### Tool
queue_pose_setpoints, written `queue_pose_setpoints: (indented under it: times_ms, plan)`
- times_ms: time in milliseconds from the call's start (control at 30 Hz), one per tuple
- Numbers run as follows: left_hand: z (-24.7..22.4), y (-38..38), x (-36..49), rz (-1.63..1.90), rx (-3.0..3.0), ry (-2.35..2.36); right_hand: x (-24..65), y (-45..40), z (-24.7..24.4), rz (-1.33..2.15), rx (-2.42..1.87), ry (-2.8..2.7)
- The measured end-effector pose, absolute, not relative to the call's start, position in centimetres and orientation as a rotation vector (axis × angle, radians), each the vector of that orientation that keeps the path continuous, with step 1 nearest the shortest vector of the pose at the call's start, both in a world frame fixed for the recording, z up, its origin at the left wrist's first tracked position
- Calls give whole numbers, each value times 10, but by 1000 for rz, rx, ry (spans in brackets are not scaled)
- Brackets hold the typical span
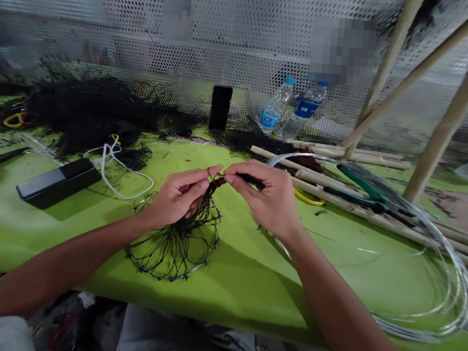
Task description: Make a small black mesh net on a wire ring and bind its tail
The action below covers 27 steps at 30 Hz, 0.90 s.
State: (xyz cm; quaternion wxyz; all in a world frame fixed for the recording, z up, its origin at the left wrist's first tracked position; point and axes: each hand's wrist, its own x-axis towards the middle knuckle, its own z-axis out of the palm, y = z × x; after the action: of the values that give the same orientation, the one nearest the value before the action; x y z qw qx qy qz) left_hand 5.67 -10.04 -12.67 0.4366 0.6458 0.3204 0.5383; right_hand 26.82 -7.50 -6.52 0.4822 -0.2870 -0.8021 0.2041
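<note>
A dark knotted net (184, 227) spreads over a round wire ring (219, 234) on the green table. Its strands draw together upward into a reddish-brown bundle between my hands. My left hand (172, 197) is closed in a pinch at the top of this bundle, with a thin strand at its fingertips. Close beside it, my right hand (273, 195) pinches the same gathered end, thumb against forefinger. Something dark shows under its curled fingers, too hidden to name. The fingertips of both hands nearly meet.
A black box-shaped device (59, 182) and white cable (123, 194) lie left. Behind are a black net heap (88, 108), an upright phone (221, 107) and two bottles (272, 110). Green-handled pliers (362, 182), wooden poles (448, 112) and coiled wire (463, 294) occupy the right.
</note>
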Motion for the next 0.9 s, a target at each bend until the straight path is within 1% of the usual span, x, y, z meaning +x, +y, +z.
queue_pose_setpoints:
  times_ms: [200,333,500,767,833,900]
  plan:
    - [-117,-100,66,1678,2055,912,268,-77,-62,534,-692,-1968]
    - [-107,-102,68,1839,2202,967,267,-80,-65,542,-704,-1958]
    - [-100,-103,62,1732,2374,1015,266,-80,-67,524,-722,-1939]
    - [-99,-105,63,1771,2317,1082,266,-83,-68,559,-734,-1929]
    - [-93,-108,61,1678,2247,1102,267,-82,-67,552,-727,-1933]
    - [-86,-109,57,1462,2133,1105,269,-79,-67,543,-727,-1936]
